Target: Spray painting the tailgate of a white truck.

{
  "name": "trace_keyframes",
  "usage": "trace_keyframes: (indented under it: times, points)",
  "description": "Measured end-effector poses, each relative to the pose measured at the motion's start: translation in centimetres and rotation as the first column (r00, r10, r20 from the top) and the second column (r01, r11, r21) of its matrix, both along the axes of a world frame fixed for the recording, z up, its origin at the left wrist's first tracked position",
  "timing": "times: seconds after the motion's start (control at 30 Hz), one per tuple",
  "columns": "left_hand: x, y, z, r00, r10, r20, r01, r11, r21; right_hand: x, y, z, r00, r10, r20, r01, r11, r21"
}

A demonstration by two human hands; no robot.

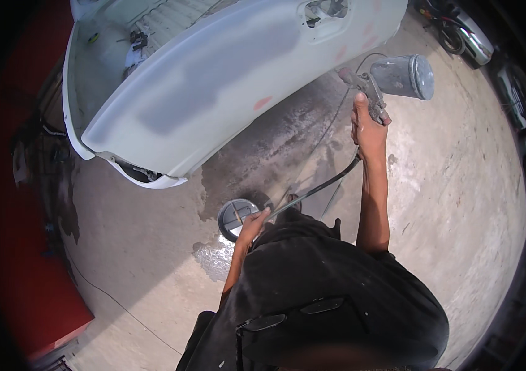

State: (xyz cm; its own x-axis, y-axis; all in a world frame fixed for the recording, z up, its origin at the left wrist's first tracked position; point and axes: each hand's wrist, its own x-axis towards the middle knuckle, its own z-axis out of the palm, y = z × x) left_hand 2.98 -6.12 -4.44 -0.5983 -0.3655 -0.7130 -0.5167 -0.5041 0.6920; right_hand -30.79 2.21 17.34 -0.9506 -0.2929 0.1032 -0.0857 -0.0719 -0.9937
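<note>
My right hand (371, 137) is closed around the grip of a spray gun (369, 94), thumb on its body. The gun's grey cup (395, 75) sticks out sideways to the right, and its nozzle end points toward the vehicle panel. A dark air hose (331, 181) runs from under the gun down to my left hand (254, 225), which grips it low in front of my body. Ahead lies a pale pickup bed side panel (179, 148) with blurred grey primer patches (213, 80) and small reddish spots. The gun is apart from the panel, near its right end.
A bucket (221, 217) with a stick and liquid stands beside my left hand, near wet floor patches. Small tools (138, 41) lie inside the bed. A red box-like object (65, 303) stands left, a thin cord (117, 302) crosses the floor, and a motorcycle (452, 37) is at upper right.
</note>
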Motion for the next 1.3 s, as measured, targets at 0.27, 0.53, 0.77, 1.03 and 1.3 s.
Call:
trace_keyframes:
  times: [0.27,0.53,0.77,1.03,1.3]
  points:
    - [-0.4,0.0,-0.2,0.999,-0.040,0.029,0.041,0.999,-0.033,0.4,0.4,0.0,0.999,0.046,-0.005,-0.045,0.996,0.080]
    - [0.2,0.0,-1.1,0.998,-0.064,0.027,0.065,0.996,-0.065,2.2,0.6,2.1,0.917,0.388,0.093,-0.389,0.921,-0.011]
    - [0.2,0.3,-1.3,0.998,0.000,0.063,0.004,0.998,-0.061,-0.8,0.5,0.4,0.984,0.057,0.167,-0.057,0.998,-0.007]
    - [0.2,0.7,-0.7,0.996,0.005,0.090,-0.001,0.999,-0.038,-2.1,1.5,-0.6,0.972,-0.008,0.237,0.007,1.000,0.006]
    - [1.7,1.2,-1.4,0.992,0.051,0.118,-0.044,0.997,-0.061,1.9,1.4,0.4,0.990,0.124,0.063,-0.122,0.992,-0.042]
